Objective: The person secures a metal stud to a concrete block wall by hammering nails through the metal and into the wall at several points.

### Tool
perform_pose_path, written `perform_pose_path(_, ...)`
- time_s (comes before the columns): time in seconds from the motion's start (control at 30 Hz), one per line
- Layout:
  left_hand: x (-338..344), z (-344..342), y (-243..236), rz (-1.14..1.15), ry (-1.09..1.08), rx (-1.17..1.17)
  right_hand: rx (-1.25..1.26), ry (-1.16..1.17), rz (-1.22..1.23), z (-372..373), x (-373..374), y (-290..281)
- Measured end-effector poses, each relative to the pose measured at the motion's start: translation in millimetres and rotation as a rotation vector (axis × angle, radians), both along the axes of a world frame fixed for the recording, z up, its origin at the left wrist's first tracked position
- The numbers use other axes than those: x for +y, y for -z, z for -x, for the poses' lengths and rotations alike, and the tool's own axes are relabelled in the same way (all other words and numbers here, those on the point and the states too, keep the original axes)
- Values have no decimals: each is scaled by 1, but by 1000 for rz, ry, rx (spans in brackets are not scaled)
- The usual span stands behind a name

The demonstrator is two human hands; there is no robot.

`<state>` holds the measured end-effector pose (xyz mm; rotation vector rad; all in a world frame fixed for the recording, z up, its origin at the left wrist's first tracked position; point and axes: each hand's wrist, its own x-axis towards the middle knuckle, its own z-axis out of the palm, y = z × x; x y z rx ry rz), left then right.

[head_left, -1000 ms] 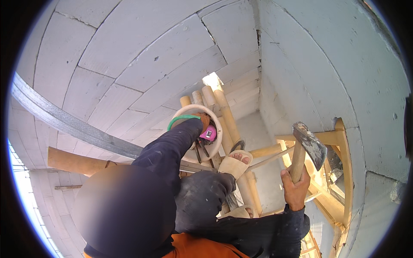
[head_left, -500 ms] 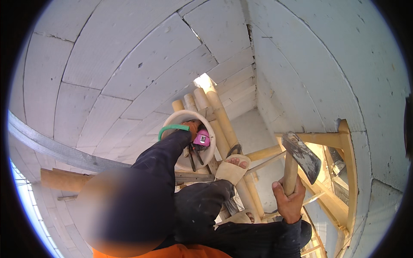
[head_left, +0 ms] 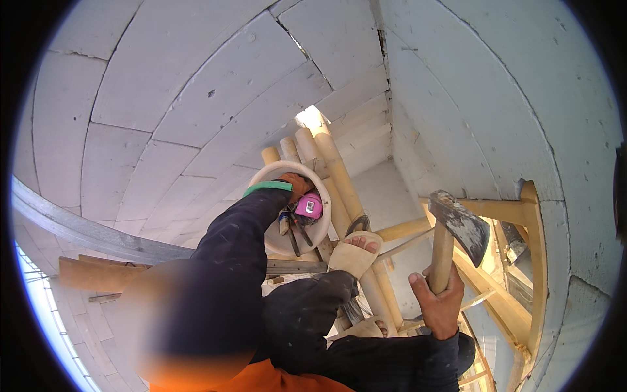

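Note:
My left hand [head_left: 299,185] reaches down into a white bucket [head_left: 322,230]; its fingers are hidden among the contents. A green sleeve-like bucket handle [head_left: 268,187] lies across my left wrist. Beside that hand in the bucket sits a rounded pink object [head_left: 309,205] with a pale label, and below it are dark-handled tools [head_left: 301,232] whose kind I cannot make out. On the right, my right hand [head_left: 441,302] is wrapped round the wooden handle of a hatchet [head_left: 462,228]. The hatchet is held upright, its worn metal head at the top.
Pale block walls [head_left: 248,85] meet in a corner ahead. Bamboo poles [head_left: 339,173] run under my sandalled feet [head_left: 354,255]. A wooden frame [head_left: 534,261] surrounds an opening at right. A curved metal strip [head_left: 98,225] and wooden boards [head_left: 98,273] lie at left.
My left arm has shifted slightly, and the green handle now lies lower against my wrist. The pink object shows a little more. My right hand keeps the hatchet in nearly the same place.

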<state>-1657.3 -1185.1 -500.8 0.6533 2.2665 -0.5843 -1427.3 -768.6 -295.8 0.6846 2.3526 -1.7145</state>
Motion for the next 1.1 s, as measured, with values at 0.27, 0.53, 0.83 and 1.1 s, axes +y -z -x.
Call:
perform_pose_path(0.27, 17, 17, -24, 27, 10, -87, 26, -16, -9, -3, 4, -7)
perform_pose_path(0.53, 27, -3, -83, 45, -31, -173, 12, -16, 87, 2, 4, -30)
perform_pose_path(0.83, 15, -20, -39, 219, 19, -41, 106, -125, -51, -7, 7, -21)
perform_pose_path(1.1, 47, -6, -63, 263, 38, -226, -15, -163, -84, -15, 9, -15)
